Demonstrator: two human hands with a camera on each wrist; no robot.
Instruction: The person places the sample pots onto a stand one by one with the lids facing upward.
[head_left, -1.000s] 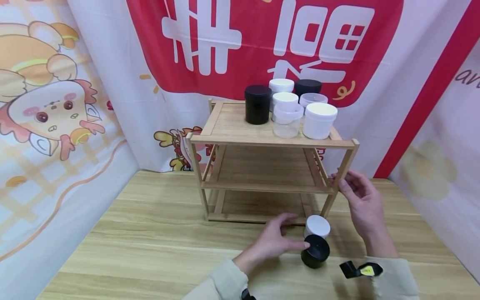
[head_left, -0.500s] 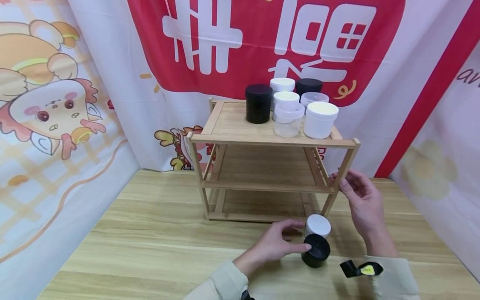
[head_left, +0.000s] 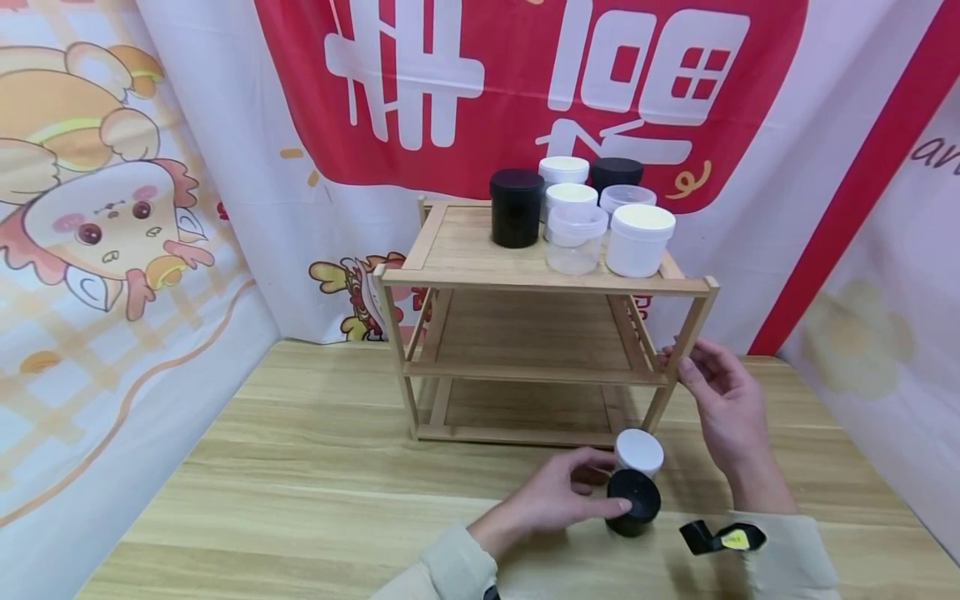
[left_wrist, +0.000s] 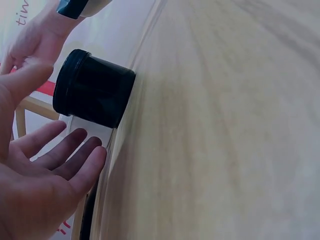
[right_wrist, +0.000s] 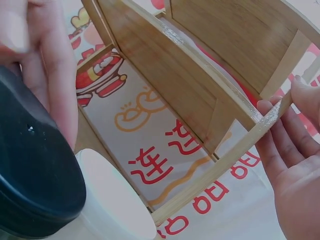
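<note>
A black jar [head_left: 633,502] and a white-lidded jar [head_left: 640,451] stand close together on the table before the rack. My left hand [head_left: 558,496] is beside them, thumb over the black jar's near rim in the head view, fingers reaching toward the white one. In the left wrist view its fingers [left_wrist: 75,155] are spread and relaxed beside the black jar [left_wrist: 95,90]. My right hand [head_left: 723,408] holds the right front post of the three-tier wooden rack [head_left: 540,285], thumb on one side and fingertips on the other, as the right wrist view shows at the post [right_wrist: 272,117].
On the rack's top shelf stand several jars: a tall black jar [head_left: 517,208] at the left, a clear tub [head_left: 576,240] and a white jar [head_left: 641,242] in front, more behind. Printed cloth [head_left: 225,167] hangs around the table [head_left: 300,483].
My left hand has moved slightly right and toward me, its thumb coming farther over the black jar. Both table jars have shifted very slightly right. My right hand stays on the post.
</note>
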